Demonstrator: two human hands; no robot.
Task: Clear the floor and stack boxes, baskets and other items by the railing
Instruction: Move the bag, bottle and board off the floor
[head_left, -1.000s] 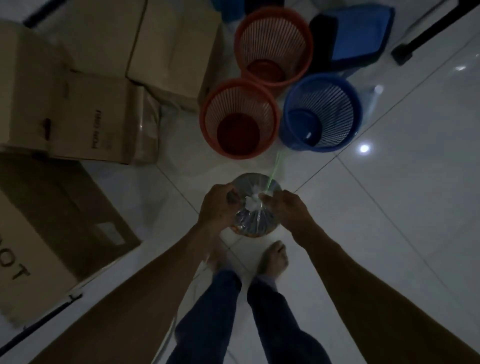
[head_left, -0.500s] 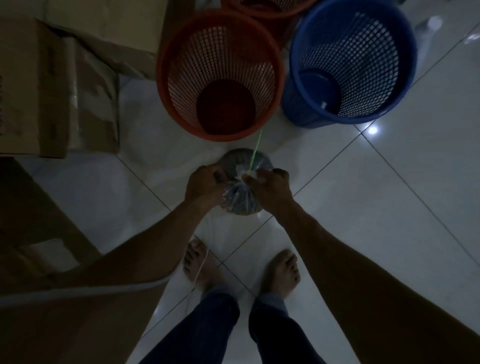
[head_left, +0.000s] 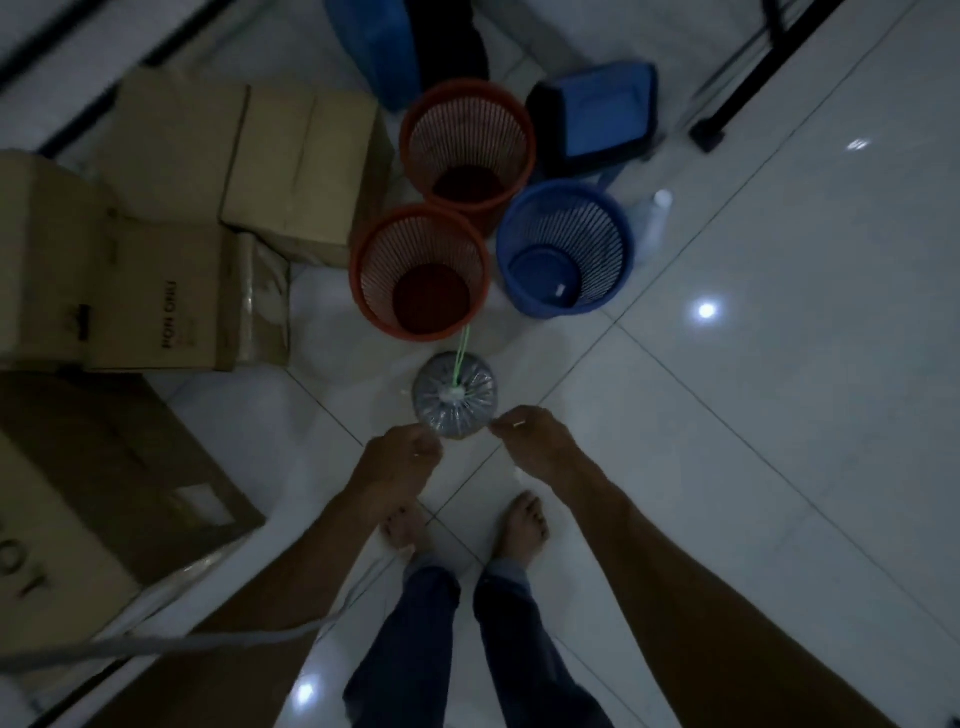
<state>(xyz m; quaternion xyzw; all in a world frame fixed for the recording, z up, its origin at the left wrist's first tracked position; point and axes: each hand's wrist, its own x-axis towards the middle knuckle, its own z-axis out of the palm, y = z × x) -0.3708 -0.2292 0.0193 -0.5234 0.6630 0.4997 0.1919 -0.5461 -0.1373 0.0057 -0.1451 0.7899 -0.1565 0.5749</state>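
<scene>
A clear plastic bag (head_left: 455, 397), knotted at the top with a green string trailing from it, stands on the white tiled floor. My left hand (head_left: 402, 460) hangs just below and left of it, fingers loosely curled and holding nothing. My right hand (head_left: 535, 441) is just right of the bag, fingertips pointing at it but apart from it. Beyond the bag stand two orange mesh baskets (head_left: 363, 270) (head_left: 470, 91) and a blue mesh basket (head_left: 621, 249). Cardboard boxes (head_left: 171, 306) are stacked at the left.
A large cardboard box (head_left: 93, 467) lies at the lower left. A blue and black bin (head_left: 597, 119) and a plastic bottle (head_left: 655, 208) sit behind the baskets. A black stand leg (head_left: 727, 111) crosses the top right. My bare feet (head_left: 524, 525) stand just behind the bag.
Both hands have let go of the bag's knotted top and drawn back toward me. The bag now stands alone on the floor. The view has lifted and pulled back.
</scene>
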